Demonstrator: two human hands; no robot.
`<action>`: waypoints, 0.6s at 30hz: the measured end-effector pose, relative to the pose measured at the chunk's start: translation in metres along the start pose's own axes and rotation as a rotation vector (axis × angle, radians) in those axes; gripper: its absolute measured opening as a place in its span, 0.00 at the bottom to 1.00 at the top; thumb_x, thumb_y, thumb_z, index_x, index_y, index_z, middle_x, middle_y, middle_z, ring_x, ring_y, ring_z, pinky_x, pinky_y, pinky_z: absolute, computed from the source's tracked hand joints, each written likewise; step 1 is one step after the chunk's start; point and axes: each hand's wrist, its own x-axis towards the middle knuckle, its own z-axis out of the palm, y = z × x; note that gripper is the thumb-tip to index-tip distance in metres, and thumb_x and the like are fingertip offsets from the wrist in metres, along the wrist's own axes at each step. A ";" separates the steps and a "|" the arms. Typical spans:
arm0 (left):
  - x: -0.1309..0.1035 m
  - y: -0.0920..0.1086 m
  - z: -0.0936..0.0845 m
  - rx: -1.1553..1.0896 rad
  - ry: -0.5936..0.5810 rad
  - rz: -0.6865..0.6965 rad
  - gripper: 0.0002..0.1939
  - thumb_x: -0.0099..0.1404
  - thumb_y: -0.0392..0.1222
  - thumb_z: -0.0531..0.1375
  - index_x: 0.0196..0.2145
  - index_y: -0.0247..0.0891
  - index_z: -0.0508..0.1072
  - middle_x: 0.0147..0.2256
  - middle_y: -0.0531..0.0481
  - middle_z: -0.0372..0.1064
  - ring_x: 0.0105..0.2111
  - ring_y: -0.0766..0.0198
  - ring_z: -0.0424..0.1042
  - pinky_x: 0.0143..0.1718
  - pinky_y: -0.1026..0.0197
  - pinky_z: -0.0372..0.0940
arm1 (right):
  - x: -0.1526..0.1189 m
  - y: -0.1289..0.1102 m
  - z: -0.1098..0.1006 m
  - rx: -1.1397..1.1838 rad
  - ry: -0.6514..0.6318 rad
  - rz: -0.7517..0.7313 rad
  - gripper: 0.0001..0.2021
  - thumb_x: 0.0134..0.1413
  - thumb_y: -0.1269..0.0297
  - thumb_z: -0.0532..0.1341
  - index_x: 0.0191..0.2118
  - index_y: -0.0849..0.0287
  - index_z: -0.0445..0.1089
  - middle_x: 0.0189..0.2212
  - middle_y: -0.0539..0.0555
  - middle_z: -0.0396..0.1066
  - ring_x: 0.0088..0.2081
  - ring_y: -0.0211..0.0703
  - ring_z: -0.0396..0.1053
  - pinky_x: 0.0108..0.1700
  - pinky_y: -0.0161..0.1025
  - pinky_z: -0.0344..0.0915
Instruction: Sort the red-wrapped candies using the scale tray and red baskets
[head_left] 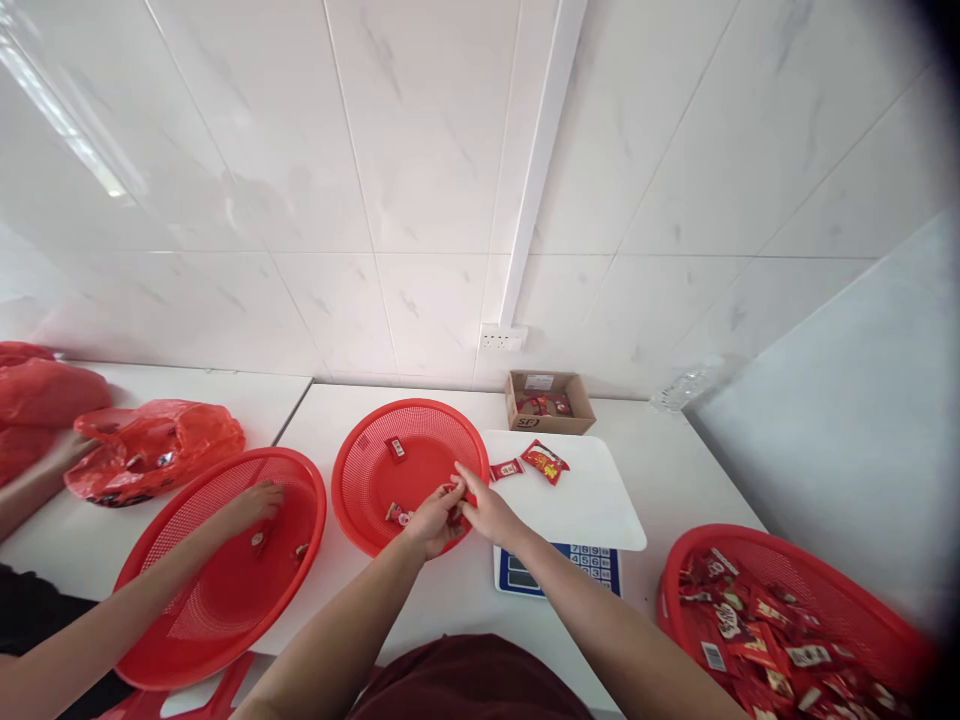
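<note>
Both hands meet at the right rim of the middle red basket [375, 440], which stands on the white bench [675, 470]. The left hand [433, 520] and the right hand [486, 510] are closed together on a small red sachet [454, 492], pinched between the fingertips just above the basket rim.

Handling, as judged: the sachet looks light, thin and pliable, with a glossy film that may slip; the crimped ends appear the surest place to grip.

Like packets lie on the scale platter [592, 500], in the basket and heaped in the right basket [862, 600]. A second person's hand [251, 503] reaches into the left basket [150, 620].

The held sachet is mostly covered by fingers. Print on the packets is unreadable. The scale display is partly hidden behind the right forearm, and the right basket is cut off at the frame edge.
</note>
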 end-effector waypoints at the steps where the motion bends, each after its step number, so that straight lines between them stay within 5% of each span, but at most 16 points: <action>1: 0.000 0.004 -0.005 -0.001 0.050 0.014 0.14 0.57 0.48 0.63 0.29 0.39 0.62 0.19 0.61 0.58 0.17 0.76 0.58 0.21 0.72 0.56 | 0.005 0.003 -0.005 -0.008 0.026 -0.006 0.30 0.51 0.68 0.56 0.62 0.52 0.54 0.56 0.56 0.64 0.57 0.43 0.61 0.59 0.47 0.56; 5: 0.005 0.022 -0.025 -0.075 0.178 0.008 0.18 0.52 0.50 0.66 0.26 0.38 0.61 0.19 0.60 0.58 0.15 0.78 0.54 0.15 0.73 0.47 | 0.021 0.019 -0.036 -0.344 0.213 0.032 0.26 0.52 0.71 0.53 0.59 0.56 0.59 0.57 0.57 0.63 0.60 0.46 0.57 0.60 0.48 0.53; 10: 0.012 0.033 -0.040 -0.197 0.259 0.014 0.11 0.59 0.47 0.61 0.29 0.37 0.66 0.22 0.55 0.63 0.19 0.75 0.63 0.20 0.72 0.60 | 0.015 0.045 -0.060 -0.811 0.092 0.097 0.24 0.51 0.78 0.51 0.55 0.59 0.65 0.56 0.58 0.63 0.60 0.51 0.53 0.57 0.46 0.54; 14: 0.010 0.032 -0.040 -0.266 0.285 0.015 0.07 0.63 0.43 0.57 0.36 0.36 0.67 0.33 0.45 0.69 0.33 0.66 0.73 0.34 0.66 0.69 | -0.001 0.053 -0.061 -0.860 0.151 0.109 0.16 0.56 0.72 0.51 0.46 0.59 0.70 0.45 0.61 0.70 0.52 0.52 0.61 0.53 0.45 0.58; 18: 0.002 0.023 -0.035 -0.101 0.304 0.028 0.13 0.63 0.41 0.57 0.45 0.37 0.64 0.44 0.39 0.67 0.40 0.61 0.73 0.42 0.59 0.68 | 0.001 0.040 -0.056 -0.608 0.324 0.213 0.12 0.55 0.65 0.54 0.41 0.60 0.71 0.39 0.60 0.72 0.44 0.50 0.67 0.47 0.43 0.62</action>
